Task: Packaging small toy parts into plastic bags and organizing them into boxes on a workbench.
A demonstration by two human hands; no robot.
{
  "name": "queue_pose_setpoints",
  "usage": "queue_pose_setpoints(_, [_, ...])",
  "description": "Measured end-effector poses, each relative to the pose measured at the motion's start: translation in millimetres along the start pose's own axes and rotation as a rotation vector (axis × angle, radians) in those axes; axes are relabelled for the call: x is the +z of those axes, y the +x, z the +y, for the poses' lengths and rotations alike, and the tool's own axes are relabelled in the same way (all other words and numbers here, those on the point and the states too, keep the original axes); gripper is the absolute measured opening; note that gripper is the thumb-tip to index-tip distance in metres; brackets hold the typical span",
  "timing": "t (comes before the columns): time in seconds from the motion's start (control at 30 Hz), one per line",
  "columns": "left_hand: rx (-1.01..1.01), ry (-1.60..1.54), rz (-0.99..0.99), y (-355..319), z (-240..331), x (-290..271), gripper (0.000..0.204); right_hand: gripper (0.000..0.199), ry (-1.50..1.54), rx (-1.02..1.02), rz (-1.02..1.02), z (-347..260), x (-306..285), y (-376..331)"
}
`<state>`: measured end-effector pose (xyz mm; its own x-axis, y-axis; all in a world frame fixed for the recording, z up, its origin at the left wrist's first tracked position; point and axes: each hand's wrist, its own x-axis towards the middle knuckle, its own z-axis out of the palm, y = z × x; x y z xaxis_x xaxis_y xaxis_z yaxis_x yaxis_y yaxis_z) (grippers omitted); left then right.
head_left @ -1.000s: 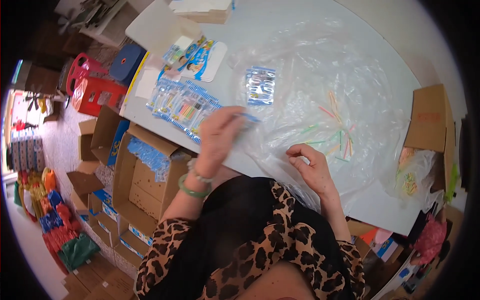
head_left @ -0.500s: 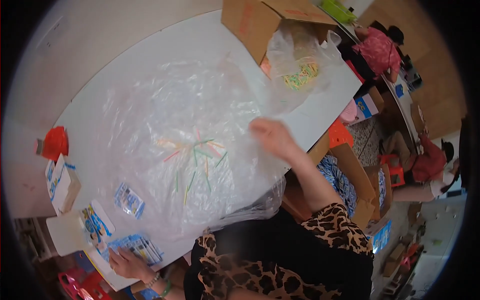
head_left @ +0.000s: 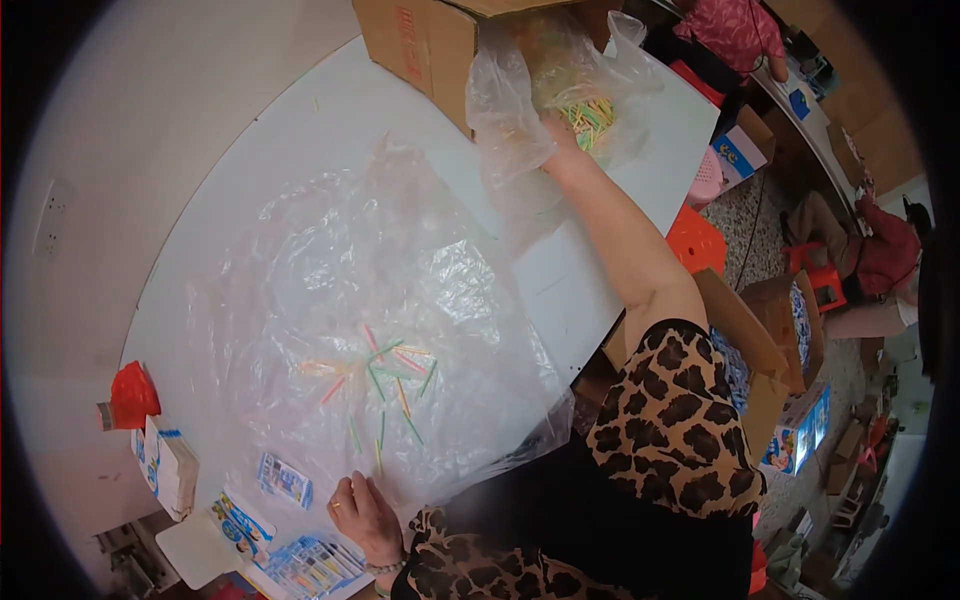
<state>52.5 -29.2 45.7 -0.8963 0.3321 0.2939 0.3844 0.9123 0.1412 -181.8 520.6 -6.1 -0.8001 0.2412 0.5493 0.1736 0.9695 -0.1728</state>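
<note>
Bagged coloured sticks (head_left: 592, 124) now have the right hand (head_left: 561, 134) beside them.

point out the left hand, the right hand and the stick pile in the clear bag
left hand (head_left: 366, 515): head view, back of the hand
right hand (head_left: 562, 136): head view, middle of the hand
stick pile (head_left: 592, 122): head view, middle of the pile

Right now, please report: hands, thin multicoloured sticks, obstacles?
Right hand at mouth of clear plastic bag, beside bagged sticks, grip hidden. Left hand near loose sticks on clear plastic sheet, nothing visibly held. That bag may hinder.
</note>
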Motion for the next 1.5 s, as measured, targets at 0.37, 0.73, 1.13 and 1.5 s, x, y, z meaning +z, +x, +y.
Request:
queue_pose_setpoints(0.37, [-0.065, 0.021, -0.064, 4, -13, 8, 0.021, 0.029, -0.142, 0.473, -0.644, 12, -31, -1])
queue_pose_setpoints(0.73, [-0.035, -0.035, -0.036, 2, -12, 16, 0.021, 0.032, -0.223, 0.393, -0.664, 87, 17, 20])
queue_pose_setpoints(1.13, [-0.071, -0.063, -0.002, -9, -15, 12, 0.020, 0.007, 1.525, 1.428, -0.359, 55, -85, 6])
queue_pose_setpoints(1.5, [0.003, -0.201, 0.040, -19, -11, 3, 0.025, 0.011, 1.447, 0.611, -0.873, -228, -171, -80])
